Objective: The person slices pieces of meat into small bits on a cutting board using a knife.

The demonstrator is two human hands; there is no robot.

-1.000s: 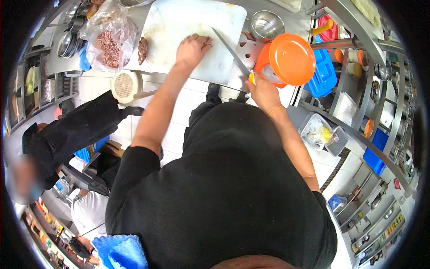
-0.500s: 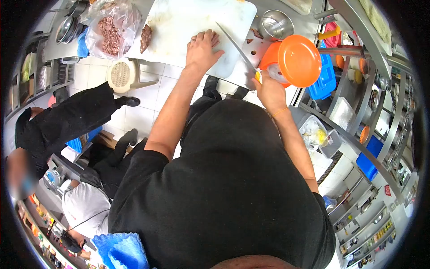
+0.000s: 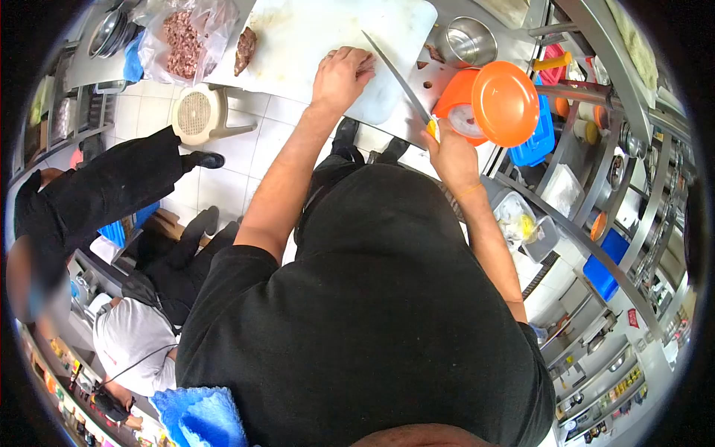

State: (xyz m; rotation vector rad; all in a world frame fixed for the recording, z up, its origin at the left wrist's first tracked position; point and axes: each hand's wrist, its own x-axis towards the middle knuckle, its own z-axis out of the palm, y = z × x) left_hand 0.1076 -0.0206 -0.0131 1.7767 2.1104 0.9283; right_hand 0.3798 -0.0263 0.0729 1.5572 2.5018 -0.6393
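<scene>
A white cutting board lies on the metal counter. My left hand rests on it with its fingers curled over a small piece of meat. My right hand is closed on the yellow handle of a long knife, whose blade points up and left over the board's right part, apart from my left hand. A darker chunk of meat sits on the board's left side. Further left, an open plastic bag holds chopped meat.
Right of the board are a steel bowl and an orange container with an orange lid. A beige stool stands below the counter. Two other people, one in black and one in a white shirt, are at the left.
The view has shifted, moving the counter items right in the picture. My left fingers, more spread half a second ago, are now curled together over the meat. My right hand keeps the knife.
</scene>
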